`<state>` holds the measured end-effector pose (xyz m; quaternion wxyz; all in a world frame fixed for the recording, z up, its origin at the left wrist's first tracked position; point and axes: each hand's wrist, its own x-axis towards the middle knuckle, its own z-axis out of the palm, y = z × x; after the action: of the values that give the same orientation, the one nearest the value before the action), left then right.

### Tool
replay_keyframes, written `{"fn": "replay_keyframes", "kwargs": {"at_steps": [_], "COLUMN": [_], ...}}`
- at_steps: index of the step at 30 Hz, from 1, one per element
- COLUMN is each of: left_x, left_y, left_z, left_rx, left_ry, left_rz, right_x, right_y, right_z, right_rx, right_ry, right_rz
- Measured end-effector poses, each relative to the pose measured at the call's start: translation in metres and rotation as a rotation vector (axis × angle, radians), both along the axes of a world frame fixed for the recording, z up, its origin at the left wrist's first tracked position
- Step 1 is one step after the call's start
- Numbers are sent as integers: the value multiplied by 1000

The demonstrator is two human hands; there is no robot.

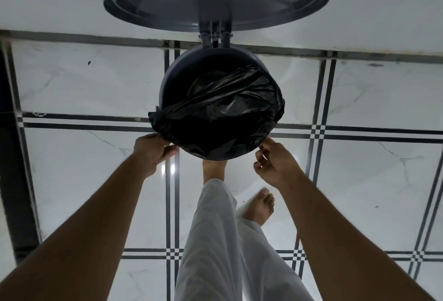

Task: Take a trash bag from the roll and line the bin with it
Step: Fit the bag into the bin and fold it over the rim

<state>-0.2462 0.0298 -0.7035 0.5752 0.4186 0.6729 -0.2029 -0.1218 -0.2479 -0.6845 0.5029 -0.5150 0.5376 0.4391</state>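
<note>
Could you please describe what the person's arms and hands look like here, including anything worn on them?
Both forearms are bare, with no sleeves in view. The left hand and the right hand wear no gloves, and no rings, watch or bracelets can be seen. Lower down, the person wears loose white trousers and is barefoot.

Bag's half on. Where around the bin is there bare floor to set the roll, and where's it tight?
Bare floor tiles lie left of the bin, and more to its right up to the wall. The near side is crowded: left hand and right hand pinch the trash bag there, with a foot under the rim.
</note>
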Motion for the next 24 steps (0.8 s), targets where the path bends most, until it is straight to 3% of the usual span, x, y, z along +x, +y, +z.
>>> {"fn": "replay_keyframes", "kwargs": {"at_steps": [2, 5, 8, 9, 11, 14, 16, 20, 24], "left_x": [4, 11, 24, 29, 36, 40, 41, 56, 90], "left_y": [10, 27, 32, 29, 20, 13, 18, 43, 79], "left_z": [1, 15, 39, 47, 58, 59, 54, 44, 29], "left_rx": [7, -35, 63, 117, 225, 400, 509, 647, 326], "left_ry": [-8, -105, -195, -210, -292, -297, -270, -202, -261], "left_rz": [71, 347, 423, 384, 149, -358, -507, -550, -312], "right_x": [12, 35, 46, 48, 54, 64, 72, 92, 119], "right_y": [3, 7, 13, 16, 26, 40, 43, 39, 33], "right_z": [2, 12, 20, 22, 24, 21, 16, 7, 7], "right_rx": [-36, -135, -423, -511, -482, -375, -411, -483, -414], "right_ry": [-43, -169, -520, -672, -931, -1032, -1060, -1135, -1172], "right_rz": [7, 14, 226, 346, 546, 848, 926, 989, 1059]}}
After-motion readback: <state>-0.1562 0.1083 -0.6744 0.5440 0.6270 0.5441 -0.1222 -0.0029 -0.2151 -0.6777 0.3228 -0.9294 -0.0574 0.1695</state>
